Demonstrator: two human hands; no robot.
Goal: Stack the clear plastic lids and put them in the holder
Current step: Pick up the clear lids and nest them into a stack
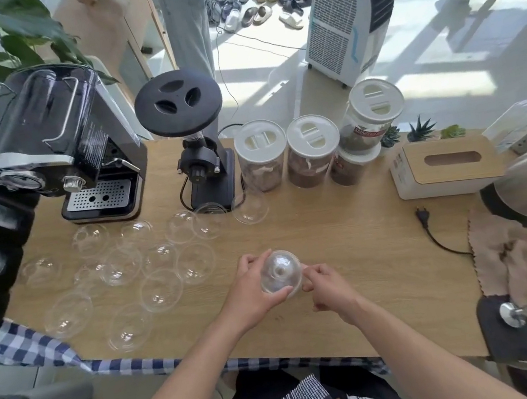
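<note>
Left hand (252,290): fingers curled around the left side of the held lid stack (281,274), clamped on it, thumb along its lower edge.
Right hand (329,287): fingertips pinched on the right rim of the same stack; remaining fingers folded under.
Held lid stack: clear domed lids, dome facing the camera, raised above the worktop (347,237) between both sets of fingers. Number of lids nested in it cannot be told.
Loose lids (162,289): more than a dozen clear domes lying singly on the worktop, all to the left of the left-hand fingers and beyond them, several touching or overlapping at the rims.
Farthest loose lid (250,206): well beyond the fingers, just before the grinder (192,141).
Holder: cannot be identified with certainty in this view.
Beyond the fingers: espresso machine (57,149) far left, grinder, three white-lidded jars (313,153).
Right of the fingers: tissue box (446,163), loose power plug (422,215), brown cloth (505,254).
</note>
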